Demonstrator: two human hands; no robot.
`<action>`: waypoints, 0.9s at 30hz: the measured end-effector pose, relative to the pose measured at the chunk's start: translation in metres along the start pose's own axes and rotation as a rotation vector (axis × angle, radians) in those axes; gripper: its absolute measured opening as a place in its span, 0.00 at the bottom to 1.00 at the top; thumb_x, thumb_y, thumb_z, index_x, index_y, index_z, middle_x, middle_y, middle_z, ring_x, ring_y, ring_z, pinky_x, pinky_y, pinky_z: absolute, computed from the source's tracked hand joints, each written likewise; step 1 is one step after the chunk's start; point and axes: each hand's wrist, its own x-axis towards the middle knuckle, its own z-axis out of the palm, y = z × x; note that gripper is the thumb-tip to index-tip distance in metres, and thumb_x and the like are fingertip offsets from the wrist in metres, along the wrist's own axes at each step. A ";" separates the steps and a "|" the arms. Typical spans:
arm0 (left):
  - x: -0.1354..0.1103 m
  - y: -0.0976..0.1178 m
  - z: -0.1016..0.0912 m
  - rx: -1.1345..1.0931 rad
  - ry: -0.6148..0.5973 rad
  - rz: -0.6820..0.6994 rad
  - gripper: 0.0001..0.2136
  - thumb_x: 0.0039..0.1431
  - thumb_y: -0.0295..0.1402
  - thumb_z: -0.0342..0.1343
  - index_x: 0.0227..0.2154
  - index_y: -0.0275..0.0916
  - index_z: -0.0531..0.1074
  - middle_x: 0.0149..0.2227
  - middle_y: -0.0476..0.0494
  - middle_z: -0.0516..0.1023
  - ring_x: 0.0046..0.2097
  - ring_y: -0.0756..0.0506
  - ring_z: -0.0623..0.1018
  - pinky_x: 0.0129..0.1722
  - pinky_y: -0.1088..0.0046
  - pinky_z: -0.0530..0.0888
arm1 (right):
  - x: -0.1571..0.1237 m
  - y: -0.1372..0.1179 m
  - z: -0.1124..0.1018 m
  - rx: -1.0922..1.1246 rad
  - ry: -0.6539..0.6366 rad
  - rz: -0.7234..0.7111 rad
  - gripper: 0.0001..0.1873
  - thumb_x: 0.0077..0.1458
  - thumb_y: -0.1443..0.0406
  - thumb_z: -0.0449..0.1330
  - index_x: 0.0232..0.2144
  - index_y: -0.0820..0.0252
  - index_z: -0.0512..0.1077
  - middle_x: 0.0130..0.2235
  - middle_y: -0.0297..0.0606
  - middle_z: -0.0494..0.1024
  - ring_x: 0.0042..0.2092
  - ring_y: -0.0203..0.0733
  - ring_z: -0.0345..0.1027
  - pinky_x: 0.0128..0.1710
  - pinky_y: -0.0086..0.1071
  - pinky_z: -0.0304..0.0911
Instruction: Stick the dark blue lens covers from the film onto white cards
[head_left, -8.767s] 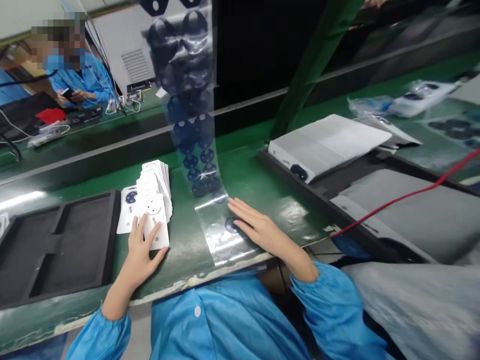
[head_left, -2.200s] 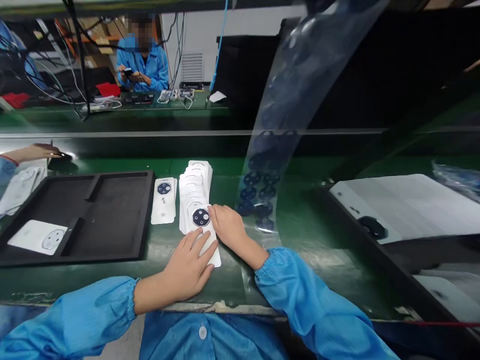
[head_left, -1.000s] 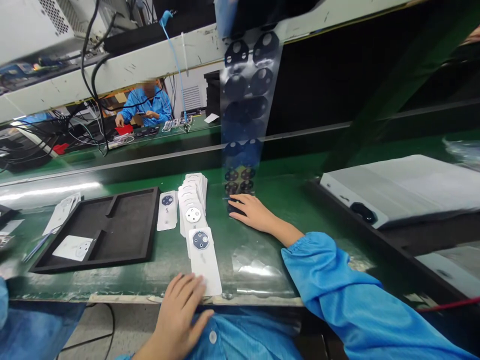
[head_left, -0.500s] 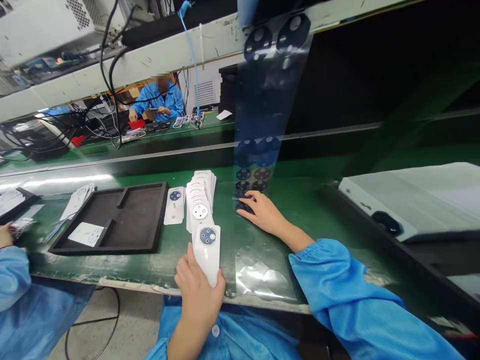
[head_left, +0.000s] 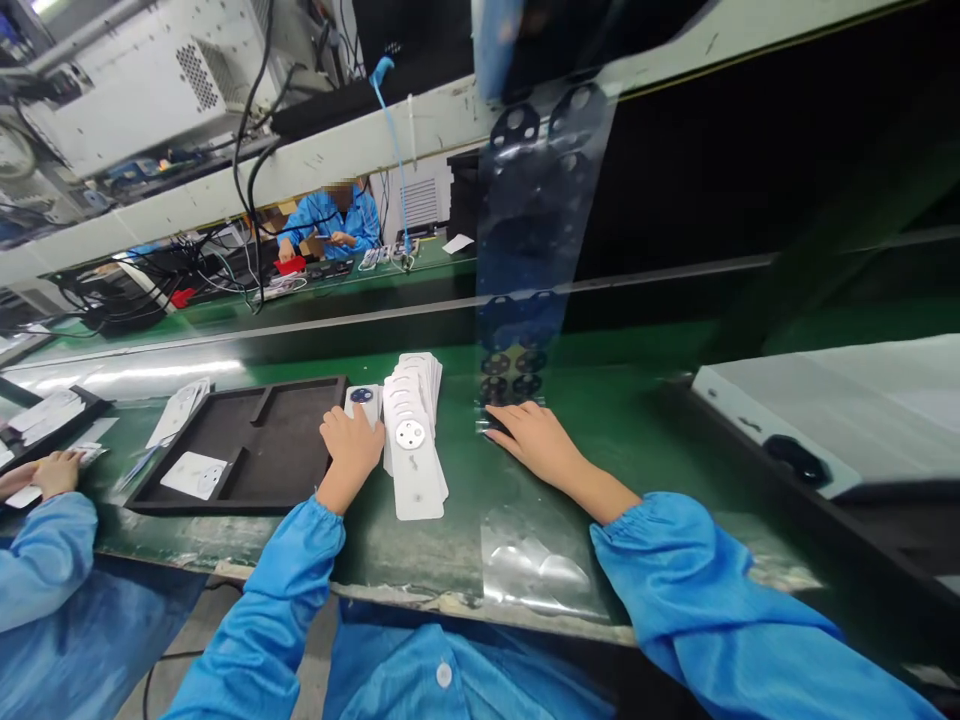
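My left hand (head_left: pixel 351 445) rests with bent fingers on a white card with a dark round lens sticker (head_left: pixel 362 396), on the small pile left of the fanned stack of white cards (head_left: pixel 414 430). The top card of that stack shows a bare white ring. My right hand (head_left: pixel 536 440) lies flat on the green belt, its fingertips on a dark sticker at the lower end of the clear film strip (head_left: pixel 517 300), which hangs down from above and carries several dark round stickers.
A black foam tray (head_left: pixel 292 470) holds one white card (head_left: pixel 196 473) to the left. A co-worker's hand (head_left: pixel 45 472) works at the far left. A white box (head_left: pixel 825 400) sits at the right. Empty film liner (head_left: pixel 536 570) lies at the belt's near edge.
My left hand lifted the stickered card from the front of the stack and carried it up-left onto the small pile. My right hand stayed on the film strip's end.
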 end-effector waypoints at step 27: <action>-0.042 0.013 0.018 -0.645 0.207 0.658 0.07 0.67 0.31 0.52 0.45 0.41 0.72 0.50 0.39 0.76 0.59 0.35 0.71 0.55 0.54 0.63 | 0.003 -0.006 -0.013 0.013 -0.017 0.107 0.24 0.66 0.53 0.58 0.58 0.59 0.70 0.44 0.46 0.82 0.49 0.54 0.72 0.64 0.61 0.38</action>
